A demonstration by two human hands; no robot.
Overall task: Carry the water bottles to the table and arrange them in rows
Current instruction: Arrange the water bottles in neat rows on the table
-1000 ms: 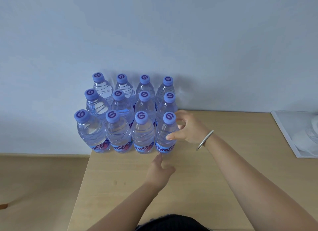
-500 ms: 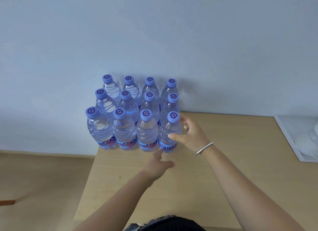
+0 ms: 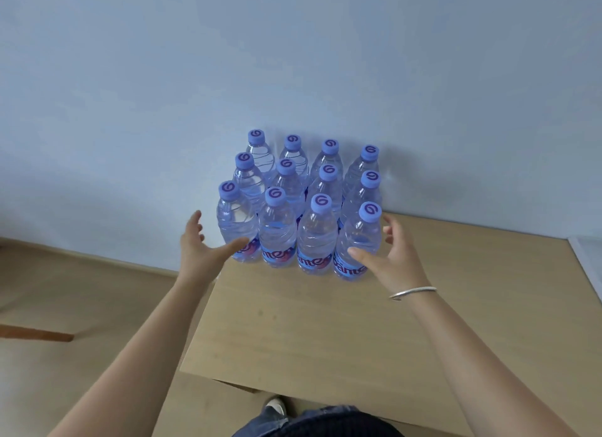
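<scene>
Several clear water bottles (image 3: 312, 234) with purple caps stand upright in three rows at the back left corner of the wooden table (image 3: 325, 332), against the wall. My left hand (image 3: 198, 251) is spread open at the left side of the block, its thumb against the front left bottle (image 3: 236, 228). My right hand (image 3: 391, 257) is spread open at the right side, thumb on the front right bottle (image 3: 358, 244), fingers behind it. Neither hand curls round a bottle.
A pale blue wall (image 3: 293, 62) rises right behind the bottles. The table's left edge runs just beside the block, with wooden floor (image 3: 65, 306) below. A white tray corner (image 3: 589, 260) shows at the far right edge. My shoe (image 3: 275, 407) is under the table's front edge.
My left hand has risen from the table in front of the bottles to the block's left side. My right hand has opened wider beside the front right bottle. The view has shifted.
</scene>
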